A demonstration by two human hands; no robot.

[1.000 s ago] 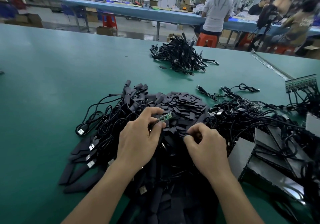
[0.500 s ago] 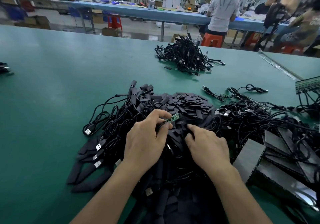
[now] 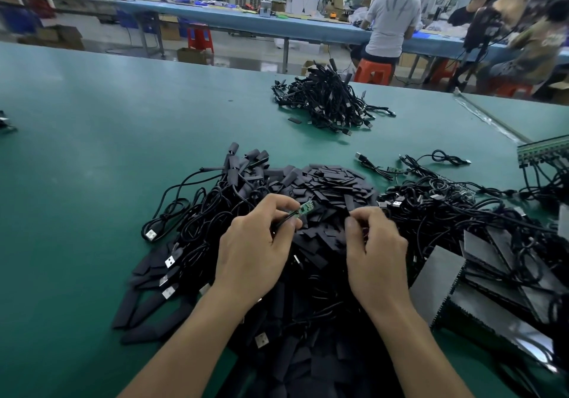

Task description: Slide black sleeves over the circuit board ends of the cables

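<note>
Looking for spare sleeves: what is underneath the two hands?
A heap of flat black sleeves and tangled black cables on the green table. What lies directly beneath the left hand and right hand is covered by them.

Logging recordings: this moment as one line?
left hand: pinches cable, circuit board unsleeved | right hand: curled over sleeve pile, grip unclear

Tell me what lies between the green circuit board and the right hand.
Head view: loose black sleeves, heaped, fill the gap from circuit board to right hand.
</note>
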